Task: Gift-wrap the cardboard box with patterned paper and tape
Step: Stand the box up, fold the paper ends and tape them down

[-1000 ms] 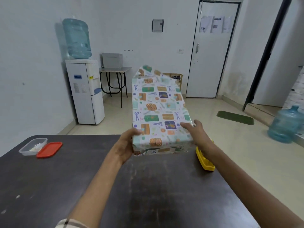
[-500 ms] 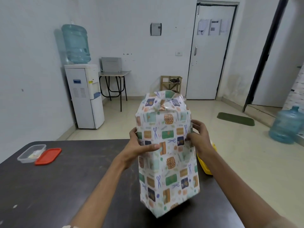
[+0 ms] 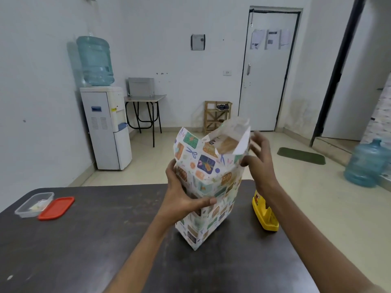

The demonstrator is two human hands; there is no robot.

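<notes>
White walls, beige floor. Water dispenser at the left wall, blue bottle on top. Just beside it, a metal-leg side table carrying a grey box. Back wall: grey panel, wooden rack, closed white door with three papers. Green mat and blue jug on the floor, right. Even light.

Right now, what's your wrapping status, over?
Left hand grips wrapped box, upright on table. Right hand open beside unsealed top flaps. Yellow tape dispenser beside box, not blocking.
</notes>
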